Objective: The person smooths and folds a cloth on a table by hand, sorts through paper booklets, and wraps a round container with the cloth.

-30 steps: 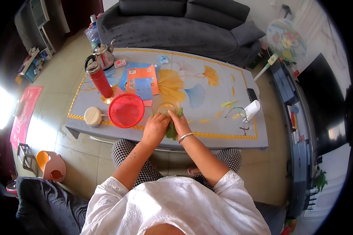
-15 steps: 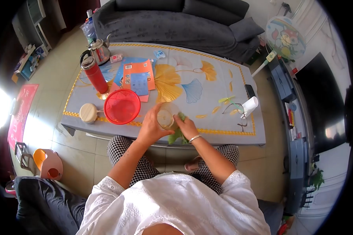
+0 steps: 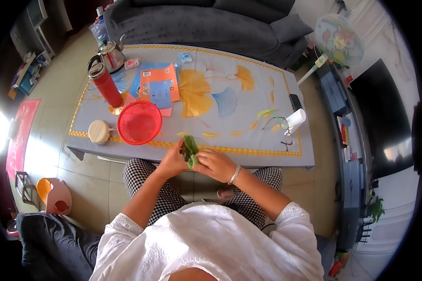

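Both hands w/ green leafy veg [image 3: 189, 146] at near edge of long desk [image 3: 248, 117], grey floral cloth w/ yellow border.
L hand [image 3: 215, 165] fingers together, clamped on veg; R hand [image 3: 172, 160] fingers curved at its other side, grip can't tell. Round red plastic mesh basket [image 3: 147, 133] on desk, R of veg. Room: dk grey sofa [image 3: 197, 29] past far edge, beige tile floor [image 3: 94, 187], floral-print fan [image 3: 340, 40] + blk flat TV [image 3: 382, 117] on L side.

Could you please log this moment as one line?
Left hand: at crumpled green leaves | Right hand: fingers holding the leaves | Red plastic mesh basket: on patterned grey tablecloth, left of hands
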The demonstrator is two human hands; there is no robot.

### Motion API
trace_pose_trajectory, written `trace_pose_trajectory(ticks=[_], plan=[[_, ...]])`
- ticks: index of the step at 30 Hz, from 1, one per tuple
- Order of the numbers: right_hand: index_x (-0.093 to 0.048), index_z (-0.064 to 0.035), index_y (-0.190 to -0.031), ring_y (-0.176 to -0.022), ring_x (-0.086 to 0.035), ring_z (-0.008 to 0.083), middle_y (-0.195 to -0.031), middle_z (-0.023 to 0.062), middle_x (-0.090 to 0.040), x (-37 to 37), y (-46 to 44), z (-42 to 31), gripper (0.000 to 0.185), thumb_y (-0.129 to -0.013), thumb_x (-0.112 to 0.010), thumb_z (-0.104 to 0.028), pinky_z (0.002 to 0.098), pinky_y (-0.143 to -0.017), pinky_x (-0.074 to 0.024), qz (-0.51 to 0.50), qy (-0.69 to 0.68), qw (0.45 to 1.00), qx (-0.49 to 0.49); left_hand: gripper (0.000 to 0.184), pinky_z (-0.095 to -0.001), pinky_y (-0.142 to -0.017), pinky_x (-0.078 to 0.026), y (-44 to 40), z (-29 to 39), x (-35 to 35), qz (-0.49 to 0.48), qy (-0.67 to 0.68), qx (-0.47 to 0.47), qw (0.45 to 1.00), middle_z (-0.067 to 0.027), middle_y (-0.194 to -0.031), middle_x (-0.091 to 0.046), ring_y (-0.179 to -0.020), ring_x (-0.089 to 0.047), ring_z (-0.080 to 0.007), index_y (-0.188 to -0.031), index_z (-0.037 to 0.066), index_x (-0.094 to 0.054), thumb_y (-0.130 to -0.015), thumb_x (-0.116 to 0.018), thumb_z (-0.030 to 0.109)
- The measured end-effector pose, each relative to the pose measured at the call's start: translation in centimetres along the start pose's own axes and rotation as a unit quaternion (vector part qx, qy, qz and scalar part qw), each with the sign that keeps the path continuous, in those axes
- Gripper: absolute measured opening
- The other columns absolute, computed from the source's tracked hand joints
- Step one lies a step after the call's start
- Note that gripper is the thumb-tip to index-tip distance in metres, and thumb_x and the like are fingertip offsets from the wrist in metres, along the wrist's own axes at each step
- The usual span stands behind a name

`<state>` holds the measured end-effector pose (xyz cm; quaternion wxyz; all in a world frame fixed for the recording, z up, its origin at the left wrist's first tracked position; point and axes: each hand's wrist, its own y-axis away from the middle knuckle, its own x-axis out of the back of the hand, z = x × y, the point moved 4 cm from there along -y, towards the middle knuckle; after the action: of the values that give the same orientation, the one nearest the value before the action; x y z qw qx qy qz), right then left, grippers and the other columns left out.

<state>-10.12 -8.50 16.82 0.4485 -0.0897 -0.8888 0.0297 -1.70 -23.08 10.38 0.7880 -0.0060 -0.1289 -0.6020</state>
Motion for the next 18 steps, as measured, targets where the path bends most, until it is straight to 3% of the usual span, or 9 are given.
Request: trace_pose_trajectory(ticks=[1, 2, 3, 5, 7, 11, 14, 17, 18], plan=[[-0.067, -0.0017, -0.096, -0.103, -0.058, 0.0288, -0.096, 0.0117, -0.063, 0.1, 0.5, 0.0, 0.043, -0.100, -0.050, -0.041, 0.0409, -0.097, -0.0417, -0.038, 0.081, 0.995, 0.043, 0.104, -0.0383, -0.104, -0.043, 0.2, -0.4, 0.6, -0.002, 0.001, 0.001, 1.000, -0.0219, -0.130, -0.057, -0.124, -0.053, -0.0289, -0.145, -0.002, -0.036, -0.061, -0.092, 0.022], [-0.066, -0.0057, -0.100, -0.101, -0.058, 0.0261, -0.096, 0.0085, -0.062, 0.4, 1.1, 0.2, 0.030, -0.090, -0.063, -0.034, 0.0399, -0.095, -0.0421, -0.036, 0.116, 0.990, 0.071, 0.105, -0.0382, -0.106, -0.042, 0.2, -0.5, 1.0, -0.040, 0.025, -0.032, 0.998, -0.0209, -0.132, -0.056, -0.126, -0.052, -0.0285, -0.146, 0.000, -0.035, -0.061, -0.092, 0.021], [-0.066, -0.0057, -0.100, -0.101, -0.058, 0.0261, -0.096, 0.0085, -0.062, 0.5, 1.6, 0.8, 0.030, -0.090, -0.063, -0.034, 0.0399, -0.095, -0.0421, -0.039, 0.116, 0.990, 0.069, 0.106, -0.0381, -0.107, -0.040, 0.2, -0.5, 1.1, -0.078, 0.050, -0.064, 0.994, -0.0200, -0.134, -0.055, -0.127, -0.051, -0.0282, -0.147, 0.001, -0.035, -0.061, -0.093, 0.021], [-0.064, -0.0084, -0.104, -0.100, -0.058, 0.0250, -0.098, 0.0065, -0.062, 0.7, 2.3, 1.4, 0.032, -0.076, -0.072, -0.021, 0.0388, -0.092, -0.0429, -0.043, 0.115, 0.983, 0.138, 0.107, -0.0387, -0.109, -0.038, -0.2, -0.6, 1.3, -0.123, 0.076, -0.053, 0.988, -0.0201, -0.137, -0.053, -0.130, -0.049, -0.0283, -0.148, 0.002, -0.034, -0.062, -0.093, 0.021], [-0.063, -0.0087, -0.105, -0.100, -0.058, 0.0243, -0.099, 0.0056, -0.062, 1.0, 2.6, 1.5, 0.037, -0.071, -0.073, -0.017, 0.0385, -0.092, -0.0433, -0.045, 0.122, 0.984, 0.120, 0.110, -0.0399, -0.113, -0.033, -0.9, -0.4, 1.0, -0.214, 0.120, -0.032, 0.969, -0.0203, -0.144, -0.047, -0.136, -0.043, -0.0286, -0.151, 0.005, -0.031, -0.063, -0.094, 0.023], [-0.062, -0.0092, -0.104, -0.102, -0.059, 0.0232, -0.099, 0.0039, -0.061, 3.8, 2.7, 1.1, 0.039, -0.067, -0.073, -0.012, 0.0384, -0.092, -0.0450, -0.042, 0.121, 0.990, 0.062, 0.112, -0.0406, -0.115, -0.030, -1.9, 0.9, -0.5, -0.233, 0.248, -0.015, 0.940, -0.0202, -0.148, -0.042, -0.139, -0.039, -0.0302, -0.153, 0.006, -0.027, -0.064, -0.093, 0.022], [-0.061, -0.0092, -0.101, -0.100, -0.059, 0.0241, -0.098, 0.0036, -0.061, 4.6, 3.8, 1.9, 0.037, -0.066, -0.074, -0.013, 0.0379, -0.087, -0.0465, -0.002, 0.182, 0.980, 0.074, 0.106, -0.0413, -0.116, -0.028, -2.2, 0.6, -2.0, -0.211, 0.229, -0.058, 0.949, -0.0215, -0.152, -0.036, -0.141, -0.036, -0.0313, -0.155, 0.006, -0.022, -0.075, -0.086, 0.032], [-0.059, -0.0087, -0.098, -0.097, -0.059, 0.0253, -0.095, 0.0049, -0.061, 6.3, 4.5, 2.6, 0.034, -0.067, -0.074, -0.014, 0.0382, -0.084, -0.0472, 0.043, 0.248, 0.968, 0.009, 0.084, -0.0439, -0.113, -0.036, -1.7, -1.4, -0.7, -0.089, 0.372, -0.016, 0.924, -0.0230, -0.139, -0.048, -0.133, -0.047, -0.0345, -0.146, -0.001, -0.034, -0.087, -0.073, 0.045], [-0.059, -0.0087, -0.098, -0.097, -0.059, 0.0253, -0.095, 0.0049, -0.061, 6.6, 4.8, 3.0, 0.034, -0.067, -0.074, -0.014, 0.0382, -0.084, -0.0472, 0.043, 0.244, 0.969, 0.012, 0.075, -0.0445, -0.108, -0.042, -1.3, -2.9, 0.5, 0.016, 0.445, 0.054, 0.894, -0.0222, -0.128, -0.053, -0.123, -0.054, -0.0351, -0.135, -0.003, -0.040, -0.090, -0.068, 0.049]])
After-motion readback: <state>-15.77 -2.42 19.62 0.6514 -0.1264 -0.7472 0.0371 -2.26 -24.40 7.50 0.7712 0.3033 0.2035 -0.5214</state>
